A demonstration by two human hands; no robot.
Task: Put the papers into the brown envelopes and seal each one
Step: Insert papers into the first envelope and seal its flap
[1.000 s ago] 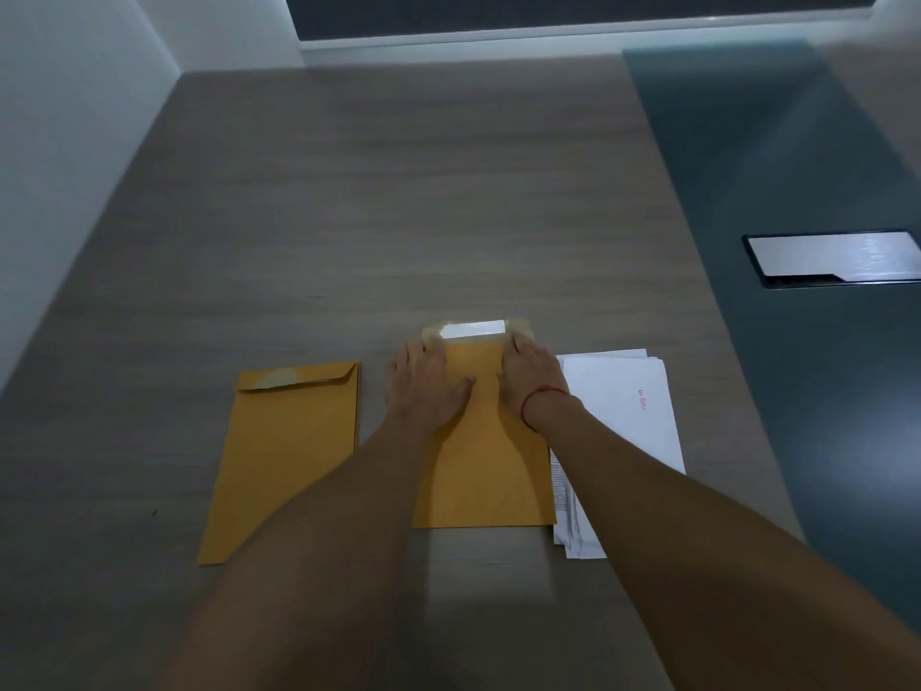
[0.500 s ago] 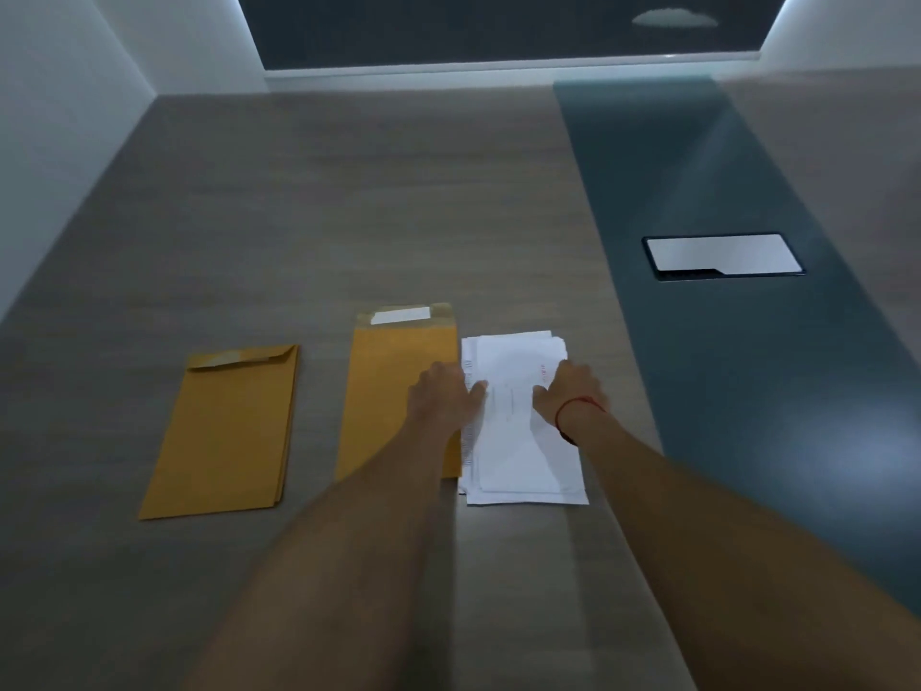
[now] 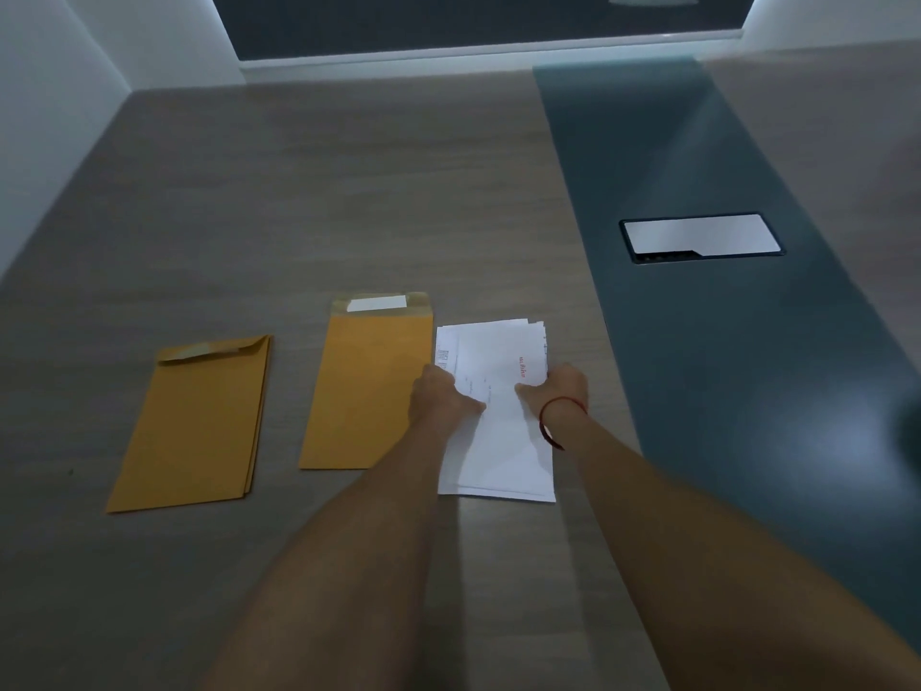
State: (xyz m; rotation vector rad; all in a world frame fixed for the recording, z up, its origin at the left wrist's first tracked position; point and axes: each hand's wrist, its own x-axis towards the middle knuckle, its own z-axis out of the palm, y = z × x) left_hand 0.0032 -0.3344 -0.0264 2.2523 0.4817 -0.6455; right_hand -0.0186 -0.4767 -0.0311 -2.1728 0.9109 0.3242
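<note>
The left hand (image 3: pixel 443 397) and the right hand (image 3: pixel 559 390) sit on opposite sides of the stack of white papers (image 3: pixel 498 456). Each thumb lies on the top sheet while the fingers curl over the nearest long edge, so both hands appear to be pinching the paper, though the fingertips themselves are hidden. A red cord (image 3: pixel 552 427) circles the right wrist.

A second ago both hands were pressed flat on the open brown envelope (image 3: pixel 369 391), near its mouth. Half a second ago they had crossed to the papers, and now they have closed in on the sheets. That envelope lies untouched just left of the stack, their edges touching or nearly so. Its flap is turned up at the far end and the white adhesive strip (image 3: pixel 376 304) is showing, so it is neither filled nor sealed.

I judge that the envelope has been laid ready and that the step in hand is lifting sheets to slide into it.

Further left, apart from the open one, lies a small pile of brown envelopes (image 3: pixel 194 426) with the top flap folded down. Everything rests on the wood-grain counter (image 3: pixel 349 192). To the right runs a dark inlaid strip (image 3: pixel 722 366) with a pale rectangular hatch (image 3: pixel 700 235) set into it.
</note>
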